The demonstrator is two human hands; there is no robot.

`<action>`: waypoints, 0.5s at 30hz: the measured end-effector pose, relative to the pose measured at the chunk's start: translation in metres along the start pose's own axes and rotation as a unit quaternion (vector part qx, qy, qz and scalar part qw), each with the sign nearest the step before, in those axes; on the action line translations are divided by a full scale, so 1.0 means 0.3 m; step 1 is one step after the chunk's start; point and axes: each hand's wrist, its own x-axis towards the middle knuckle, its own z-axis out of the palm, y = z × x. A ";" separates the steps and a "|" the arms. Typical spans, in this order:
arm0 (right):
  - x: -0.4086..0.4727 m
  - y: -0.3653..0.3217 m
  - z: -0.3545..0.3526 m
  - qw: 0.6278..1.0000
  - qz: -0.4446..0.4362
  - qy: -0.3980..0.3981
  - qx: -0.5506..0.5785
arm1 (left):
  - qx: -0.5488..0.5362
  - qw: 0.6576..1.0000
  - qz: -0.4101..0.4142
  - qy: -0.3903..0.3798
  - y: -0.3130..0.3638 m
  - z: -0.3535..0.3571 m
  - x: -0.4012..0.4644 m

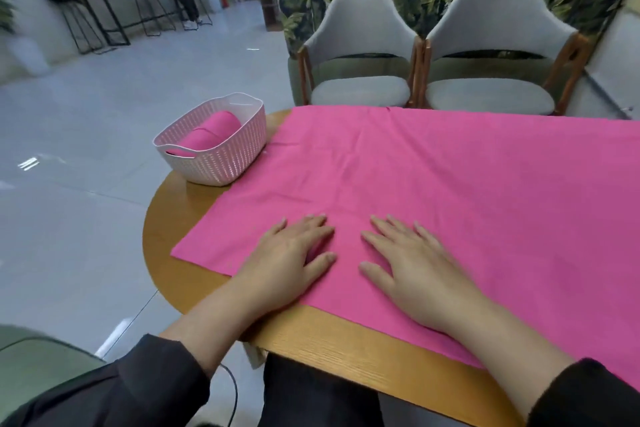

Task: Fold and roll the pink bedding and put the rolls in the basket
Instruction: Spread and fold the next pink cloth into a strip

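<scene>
While pink sheet point(450, 191) lies spread over wooden table point(346, 340), both hands press flat on near edge, likely smoothing creases before fold. Left hand point(287, 260) fingers straight, gripping nothing; right hand point(412, 270) likewise. Basket point(214, 163) stands at table's far left, just beside sheet, within reach; one finished roll point(211, 135) inside.
</scene>
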 end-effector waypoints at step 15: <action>-0.067 -0.007 -0.028 0.997 0.011 -0.052 -0.052 | 0.096 0.980 -0.173 -0.033 -0.221 -0.098 -0.123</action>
